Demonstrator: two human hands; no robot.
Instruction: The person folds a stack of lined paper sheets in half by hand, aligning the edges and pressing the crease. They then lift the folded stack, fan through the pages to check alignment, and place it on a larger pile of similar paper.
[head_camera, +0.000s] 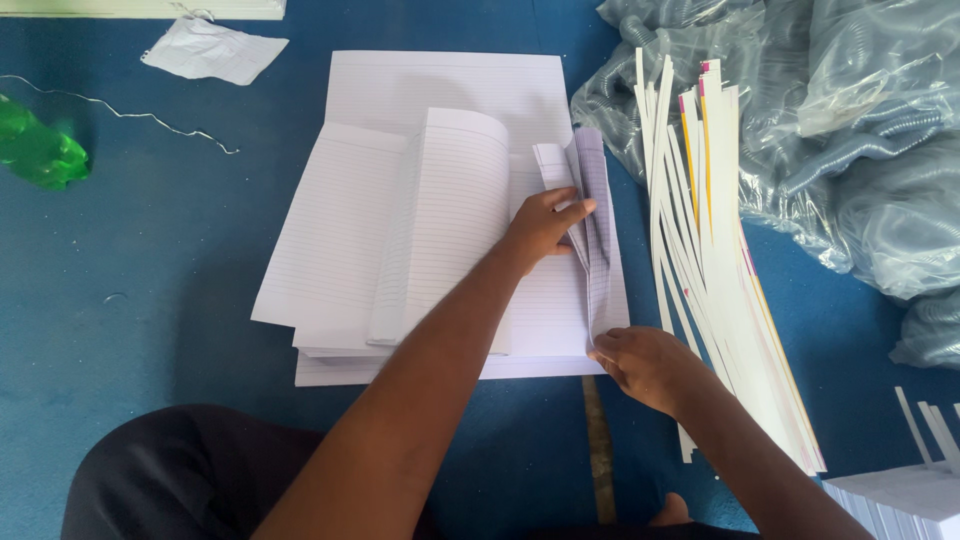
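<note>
Lap: the person's dark-clothed knee (150, 480) fills the bottom left, nearest the camera, over a blue floor (150, 280).
Green bottle: a green plastic bottle (38, 150) lies at the far left edge, with a thin wire (120, 112) trailing beside it.
Crumpled paper: a crushed white scrap (213, 50) rests near the top left, well apart from the sheets.
Ruled paper stack: a stack of lined white sheets (400, 230) sits in the middle of the blue floor, several layers fanned and offset, with one sheet curling up at its centre.
Left hand: the left hand (545, 225) reaches across the stack; its fingers (575, 212) are partly closed, thumb and fingers pressing against the lifted pages.
Lifted pages: a sheaf of ruled sheets (592, 215) stands up on edge along the right side of the stack, between the two hands.
Right hand: the right hand (645, 365) rests at the lower right corner of the stack; its fingers (610, 350) curl down onto the bottom edge of the lifted pages, pinching them.
Paper strips: a long bundle of narrow white strips (710, 260) with pink and yellow edges lies just right of the stack.
Plastic bags: crinkled clear plastic bags (850, 130) are heaped at the top right.
White block: a pile of white paper (900, 495) shows at the bottom right corner.
</note>
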